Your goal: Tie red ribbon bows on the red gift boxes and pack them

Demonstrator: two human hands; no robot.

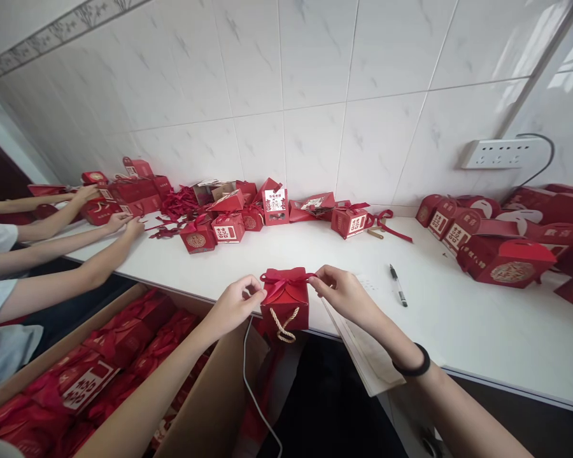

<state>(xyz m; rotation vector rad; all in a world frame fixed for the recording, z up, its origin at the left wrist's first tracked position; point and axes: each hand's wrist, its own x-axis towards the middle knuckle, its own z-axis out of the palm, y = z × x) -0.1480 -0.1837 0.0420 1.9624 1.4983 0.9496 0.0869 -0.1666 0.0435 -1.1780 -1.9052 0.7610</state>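
Note:
A small red gift box (299, 312) stands upright at the table's front edge, its gold rope handle (285, 324) hanging down the near side. Across its top lies a red ribbon (286, 278) tied in a bow. My left hand (239, 304) pinches the ribbon at the box's left side, thumb and forefinger together. On the opposite side my right hand (342, 291) pinches the other end of the bow. A black band circles my right wrist. The box's far side is hidden.
Several red boxes (198, 234) and loose ribbons (179, 203) line the wall; more boxes (516, 261) stand right. A pen (398, 285) and papers (358, 343) lie nearby. Co-workers' hands (124, 226) work at left. Below, a carton (229, 375) holds red boxes.

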